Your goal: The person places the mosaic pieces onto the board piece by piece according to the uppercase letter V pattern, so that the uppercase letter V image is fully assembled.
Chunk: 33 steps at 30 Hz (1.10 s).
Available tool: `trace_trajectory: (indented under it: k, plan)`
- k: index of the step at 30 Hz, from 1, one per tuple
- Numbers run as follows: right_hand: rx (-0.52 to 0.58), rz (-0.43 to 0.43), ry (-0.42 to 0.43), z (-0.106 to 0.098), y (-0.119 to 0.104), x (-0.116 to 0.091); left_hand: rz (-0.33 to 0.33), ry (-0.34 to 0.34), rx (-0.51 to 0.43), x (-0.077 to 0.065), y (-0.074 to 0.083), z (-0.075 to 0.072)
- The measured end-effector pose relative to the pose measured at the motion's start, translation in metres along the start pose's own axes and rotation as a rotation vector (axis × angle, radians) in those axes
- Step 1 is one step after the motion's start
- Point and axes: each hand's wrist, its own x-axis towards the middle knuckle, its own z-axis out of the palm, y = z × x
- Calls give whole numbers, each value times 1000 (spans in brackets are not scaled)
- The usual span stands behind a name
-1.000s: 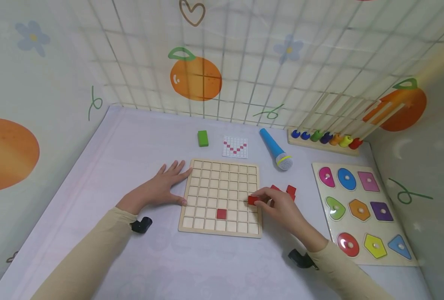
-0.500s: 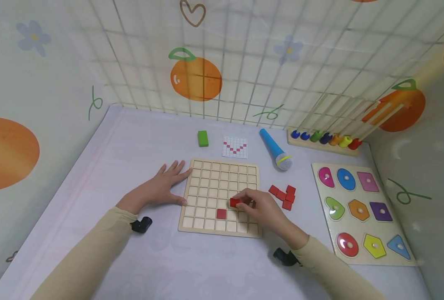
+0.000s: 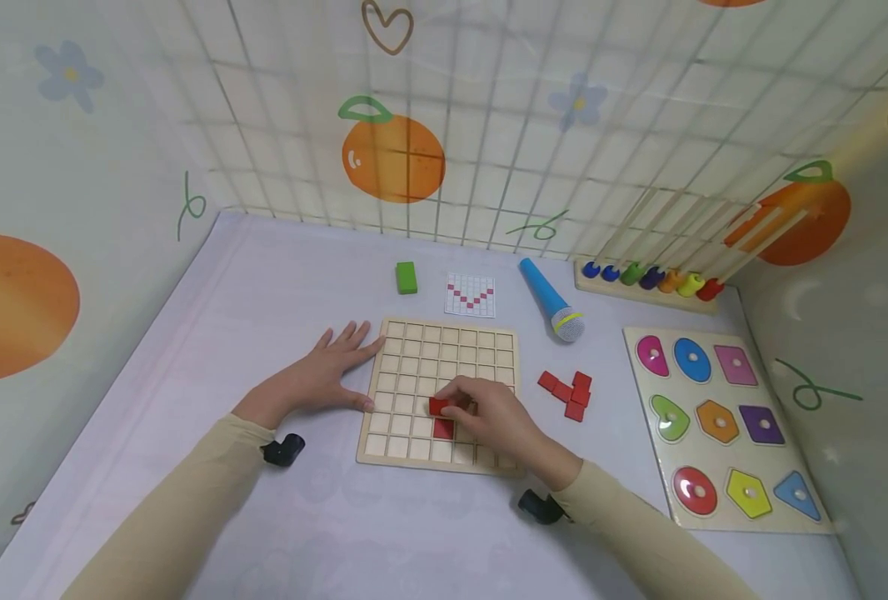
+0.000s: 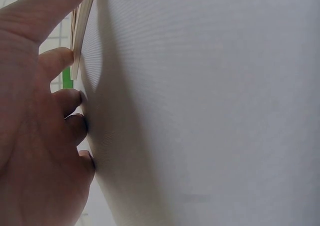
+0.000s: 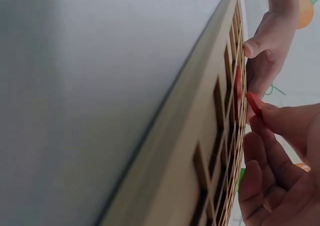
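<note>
My right fingers pinch a red tile over the grid board at lower centre; my left fingers, spread, touch its left edge. One seated tile occupies a cell; five loose tiles remain, centre right.

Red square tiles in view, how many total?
7: one seated tile in the grid board, one pinched tile in the right hand, five loose tiles clustered right of the board. The hand may hide more.
</note>
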Motion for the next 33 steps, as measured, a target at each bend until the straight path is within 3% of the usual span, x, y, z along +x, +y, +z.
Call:
trace_trajectory:
  k: [21,33]
  plan:
    - [-143,48,-63,15,-13,19,-5,0,4,1,-2,1]
    - [-221,31,-73,17,-14,21,-10,-9,-1,1,0,-1]
